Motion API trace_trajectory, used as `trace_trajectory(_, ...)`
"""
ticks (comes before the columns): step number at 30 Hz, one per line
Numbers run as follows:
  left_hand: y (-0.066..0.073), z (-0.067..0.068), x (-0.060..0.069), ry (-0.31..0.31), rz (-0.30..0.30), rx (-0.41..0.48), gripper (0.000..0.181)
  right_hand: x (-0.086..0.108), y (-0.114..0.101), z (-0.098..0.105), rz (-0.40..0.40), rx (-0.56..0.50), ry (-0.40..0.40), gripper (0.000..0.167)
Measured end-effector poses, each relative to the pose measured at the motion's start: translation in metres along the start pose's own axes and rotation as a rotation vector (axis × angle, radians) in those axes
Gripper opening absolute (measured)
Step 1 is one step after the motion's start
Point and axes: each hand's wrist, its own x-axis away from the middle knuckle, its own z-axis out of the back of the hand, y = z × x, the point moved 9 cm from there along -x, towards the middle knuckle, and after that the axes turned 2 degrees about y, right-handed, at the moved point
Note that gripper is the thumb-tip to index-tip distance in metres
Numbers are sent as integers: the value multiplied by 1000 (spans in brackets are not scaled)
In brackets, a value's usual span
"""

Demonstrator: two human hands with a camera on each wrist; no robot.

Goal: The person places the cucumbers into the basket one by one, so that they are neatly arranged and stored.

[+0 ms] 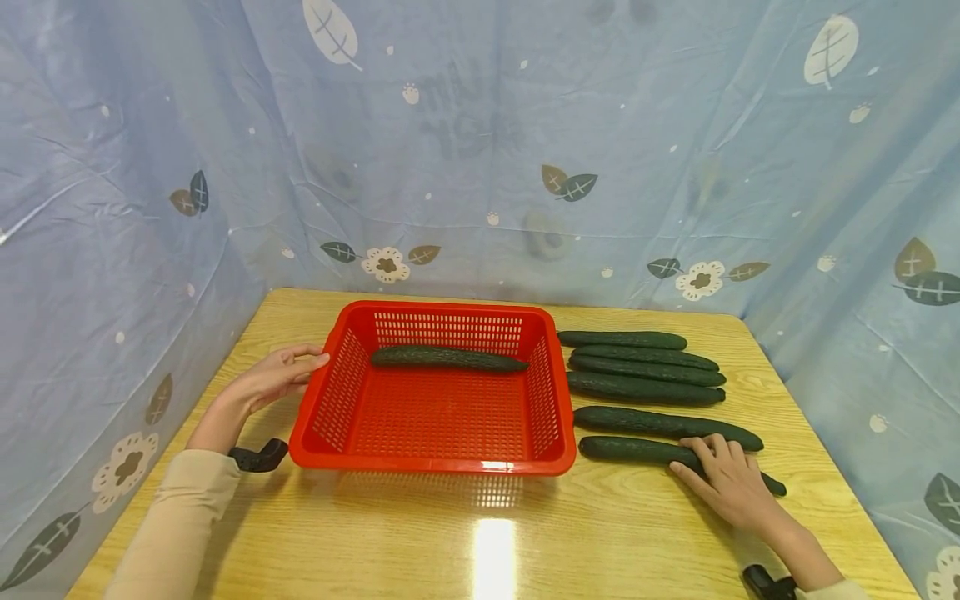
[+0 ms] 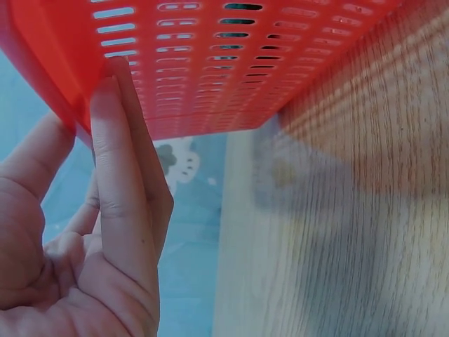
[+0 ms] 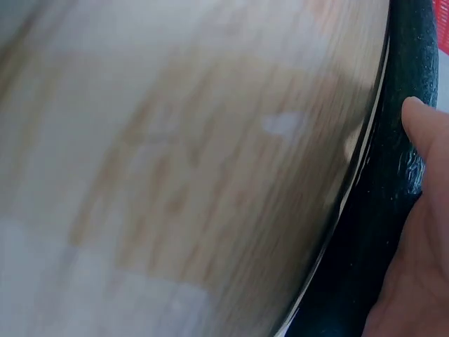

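Note:
A red plastic basket (image 1: 431, 465) with slotted walls stands on the table, one dark green cucumber (image 1: 450, 358) lying inside along its far wall. My left hand (image 1: 273, 375) pinches the basket's left rim; in the left wrist view, the fingers (image 2: 116, 161) lie against the outer wall below the rim, with the thumb at the rim's edge. On the right, my right hand (image 1: 731, 483) grips the nearest cucumber (image 1: 630, 449) from above, towards its right end. The right wrist view shows the thumb along that cucumber's side (image 3: 375, 217); the other fingertips are out of sight there.
Several more cucumbers (image 1: 645, 389) lie in a rough column right of the basket, their left ends close to its wall. The wooden table (image 1: 390, 533) reaches a blue patterned curtain (image 1: 465, 167) at the back and sides.

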Motion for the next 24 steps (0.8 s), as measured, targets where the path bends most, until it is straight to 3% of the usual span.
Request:
trace_trajectory(6,2,-3,0,-39,-47,28,26,-2,-1,7,-18,36,35,48)
trace_trajectory(13,2,-2,0,15,5,1,43,-7,-3,17,-49,58,95,50)
trace_trajectory(24,5,-3,4,17,12,-1,44,-18,-2,50,-63,13,176,49)
